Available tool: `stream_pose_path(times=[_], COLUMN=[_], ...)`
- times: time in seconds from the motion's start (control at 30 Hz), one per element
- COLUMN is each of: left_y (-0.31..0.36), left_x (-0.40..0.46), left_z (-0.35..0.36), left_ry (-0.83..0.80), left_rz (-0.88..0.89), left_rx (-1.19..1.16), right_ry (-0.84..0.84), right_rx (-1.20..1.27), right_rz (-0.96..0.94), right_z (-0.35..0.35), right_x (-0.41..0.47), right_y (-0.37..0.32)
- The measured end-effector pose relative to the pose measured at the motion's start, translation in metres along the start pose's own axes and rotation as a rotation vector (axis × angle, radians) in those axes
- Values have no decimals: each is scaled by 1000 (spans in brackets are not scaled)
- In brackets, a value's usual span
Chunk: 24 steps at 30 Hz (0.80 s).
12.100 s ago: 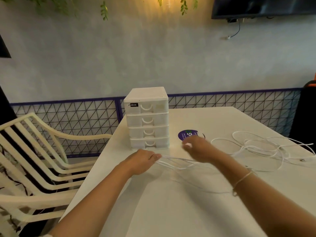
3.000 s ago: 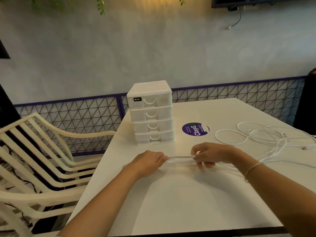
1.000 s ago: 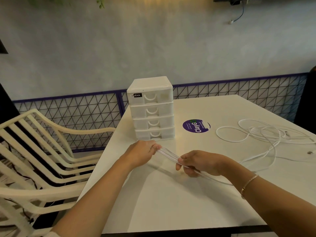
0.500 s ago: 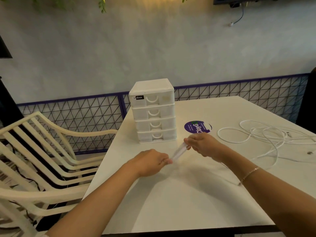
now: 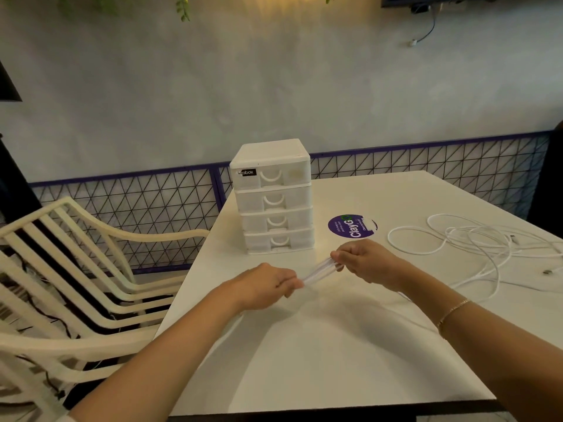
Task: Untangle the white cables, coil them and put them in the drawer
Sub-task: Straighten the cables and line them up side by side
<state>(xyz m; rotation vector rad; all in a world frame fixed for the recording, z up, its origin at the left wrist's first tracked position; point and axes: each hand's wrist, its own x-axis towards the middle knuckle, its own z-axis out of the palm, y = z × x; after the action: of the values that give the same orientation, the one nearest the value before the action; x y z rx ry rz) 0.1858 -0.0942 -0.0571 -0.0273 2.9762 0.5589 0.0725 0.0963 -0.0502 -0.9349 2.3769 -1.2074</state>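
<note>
White table (image 5: pixel 335 360), grey wall behind; both hands (image 5: pixel 316 277) pinch blurred, seemingly folded cable (image 5: pixel 318 271).

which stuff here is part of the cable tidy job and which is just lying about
Part of the job:
- folded cable bundle, pinched by left hand and right hand
- loose white cables
- drawer unit, all drawers closed

Just there:
- purple sticker
- cream chair
- table

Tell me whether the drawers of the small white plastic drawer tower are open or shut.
Shut. All four fronts of the small white plastic drawer tower sit flush in one stack, none pulled out.
</note>
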Motion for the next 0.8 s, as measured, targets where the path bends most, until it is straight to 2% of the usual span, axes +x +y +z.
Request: stream_pose_path(times=[0.13, 0.2, 0.37, 0.47, 0.57, 0.73, 0.8], left_y=[5, 13, 27, 24, 25, 24, 22], left_x=[3, 7, 15, 16, 15, 15, 14], left_z=[-3, -6, 0, -1, -3, -6, -5], left_ry=[-98, -99, -46, -7, -12, -16, -14], left_rz=[-88, -81, -66, -55, -41, -68, -77], left_rx=[-353, -408, -406, -251, -153, -91, -84], right_ry=[52, 67, 42, -144, -300, -414, -450], right_rx=[-21, -15, 28, 90, 5, -194, -184], right_rz=[-33, -40, -28, 46, 37, 57, 78], right_z=[-1, -2, -1, -8, -9, -1, 0], right_x=[4, 4, 2, 1, 2, 3, 2], right_y=[-4, -2, 2, 0, -10, -23, -24])
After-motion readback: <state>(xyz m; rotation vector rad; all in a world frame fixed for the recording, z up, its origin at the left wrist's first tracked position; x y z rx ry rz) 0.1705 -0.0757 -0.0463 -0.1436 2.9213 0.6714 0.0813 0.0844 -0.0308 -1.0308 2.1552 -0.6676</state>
